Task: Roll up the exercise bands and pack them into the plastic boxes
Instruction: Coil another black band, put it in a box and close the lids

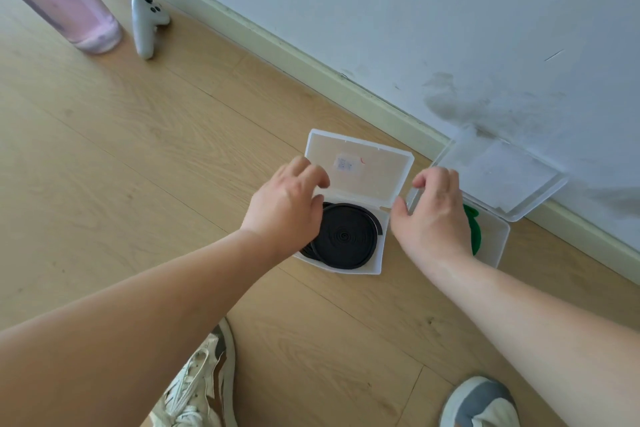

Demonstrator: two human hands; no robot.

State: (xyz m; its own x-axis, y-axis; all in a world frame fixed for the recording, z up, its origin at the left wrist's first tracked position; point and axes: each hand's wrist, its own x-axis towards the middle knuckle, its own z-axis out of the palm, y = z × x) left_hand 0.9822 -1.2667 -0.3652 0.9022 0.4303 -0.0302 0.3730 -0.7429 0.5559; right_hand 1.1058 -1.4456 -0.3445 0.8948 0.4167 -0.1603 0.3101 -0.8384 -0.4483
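Right, notes from our feet outward:
- Closest to us are the left shoe (204, 381) and the right shoe (481, 402), planted on the wood floor (138, 149). We are bent over the work.
- Our left hand (287, 204) sits over the left edge of the near box (381, 253), fingers curled downward. We cannot tell whether they grip the rim or only hover above it.
- Our right hand (433, 215) brackets the box's right hinge corner, thumb low and fingers curled by the lid's edge. We cannot tell whether it pinches the lid or is merely beside it.
- Inside the near box lies the black band (346, 239), wound in a flat spiral, its outer tail slightly loose along the upper right. Rolling and packing look done for this one.
- Its lid (367, 170) stands open, tilted back. We judge closing it to be the step in hand.
- Just beside it, to the right, the second box (498, 239) holds a green band (476, 232). The band is mostly hidden behind our right hand, so we cannot say how neatly it is coiled. The second lid (502, 177) is thrown back against the wall (415, 10).
- No unrolled band shows on the floor, so what remains appears to be shutting both lids.
- Far left, well apart, are a white controller (147, 24) and a pink bottle (69, 0), near the skirting (277, 42).
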